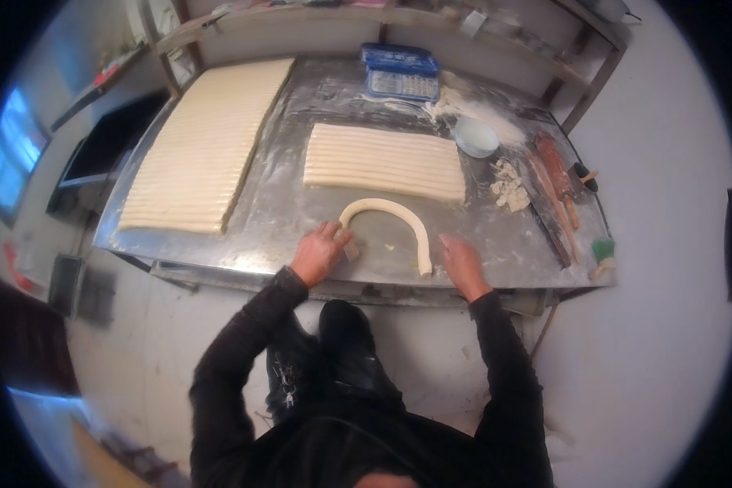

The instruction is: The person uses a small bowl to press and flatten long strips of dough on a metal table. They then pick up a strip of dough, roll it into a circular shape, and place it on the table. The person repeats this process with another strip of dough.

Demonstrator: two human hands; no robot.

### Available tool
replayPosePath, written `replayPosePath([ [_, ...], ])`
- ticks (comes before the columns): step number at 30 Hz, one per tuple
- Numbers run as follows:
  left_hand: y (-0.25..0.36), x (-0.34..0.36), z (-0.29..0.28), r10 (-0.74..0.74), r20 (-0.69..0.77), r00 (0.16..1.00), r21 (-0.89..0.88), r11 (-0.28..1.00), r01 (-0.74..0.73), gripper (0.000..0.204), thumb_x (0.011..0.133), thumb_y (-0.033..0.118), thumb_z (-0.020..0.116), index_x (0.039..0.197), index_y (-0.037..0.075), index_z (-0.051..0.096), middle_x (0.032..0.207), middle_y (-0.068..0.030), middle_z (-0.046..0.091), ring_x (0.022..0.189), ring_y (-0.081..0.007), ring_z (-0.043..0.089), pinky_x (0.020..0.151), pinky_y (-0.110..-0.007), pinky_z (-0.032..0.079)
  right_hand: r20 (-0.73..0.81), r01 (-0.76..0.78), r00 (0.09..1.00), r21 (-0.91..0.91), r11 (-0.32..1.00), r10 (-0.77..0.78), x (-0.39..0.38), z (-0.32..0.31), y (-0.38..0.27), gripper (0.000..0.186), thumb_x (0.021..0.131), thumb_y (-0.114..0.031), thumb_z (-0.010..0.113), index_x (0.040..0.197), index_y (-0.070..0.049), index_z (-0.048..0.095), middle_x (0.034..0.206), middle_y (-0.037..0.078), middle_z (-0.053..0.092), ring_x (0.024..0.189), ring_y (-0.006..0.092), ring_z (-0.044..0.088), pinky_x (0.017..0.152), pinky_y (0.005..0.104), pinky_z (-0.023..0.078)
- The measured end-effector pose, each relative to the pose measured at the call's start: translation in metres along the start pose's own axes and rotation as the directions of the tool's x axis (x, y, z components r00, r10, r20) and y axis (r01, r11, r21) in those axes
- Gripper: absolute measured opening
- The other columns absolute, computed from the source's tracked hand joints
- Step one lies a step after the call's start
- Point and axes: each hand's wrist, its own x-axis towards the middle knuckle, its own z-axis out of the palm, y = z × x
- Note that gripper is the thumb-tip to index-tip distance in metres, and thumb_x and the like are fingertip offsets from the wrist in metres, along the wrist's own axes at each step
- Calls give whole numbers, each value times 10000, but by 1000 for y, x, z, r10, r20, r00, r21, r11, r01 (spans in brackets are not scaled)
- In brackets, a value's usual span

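Note:
A pale dough strip (382, 204) lies in an upturned U on the floury metal worktable (276, 154). My left hand (321, 248) has its fingers curled on the strip's left end, partly covering it. My right hand (462, 264) is just outside the strip's right end, fingers apart, holding nothing. Behind the strip lies a slab of parallel dough strips (382, 159), and a larger ridged slab (199, 146) covers the table's left part.
At the back are a blue scale (400, 73), loose flour, a pale bowl (476, 137) and a wooden shelf (496, 37). Dough scraps (508, 187), rolling pins (555, 171), a long dark tool (549, 236) and a green-handled brush (602, 250) lie at the right.

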Motion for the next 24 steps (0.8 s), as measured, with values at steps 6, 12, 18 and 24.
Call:
replayPosePath([
  [6,-3,18,17,142,193,971,-39,990,-137,207,797,200,645,980,115,689,990,-59,623,999,-261,595,877,-408,474,159,455,890,-235,859,-428,-8,-10,-32,333,903,-140,600,1227,-97,660,1381,144,558,1248,351,551,966,477,485],
  [12,24,16,57,188,-117,975,17,982,-187,181,779,202,662,935,111,674,937,-53,595,988,-247,577,862,-404,455,186,437,889,-68,897,-419,20,-5,-60,258,879,-230,660,1090,-97,725,1309,109,621,1332,308,494,1060,460,391],
  [18,40,11,55,60,-145,988,-62,996,-70,177,783,187,655,939,104,664,925,-61,580,989,-253,568,894,-405,434,35,393,918,52,918,-395,27,29,-73,228,870,-249,686,1005,-79,757,1198,96,687,1279,273,551,1067,457,379],
  [24,45,11,61,58,-207,977,-35,997,-67,159,793,165,619,928,93,661,923,-68,579,989,-269,567,916,-432,426,-33,473,881,3,881,-473,27,56,-79,238,905,-198,647,1037,-15,723,1173,119,694,1211,259,604,1081,476,376],
])
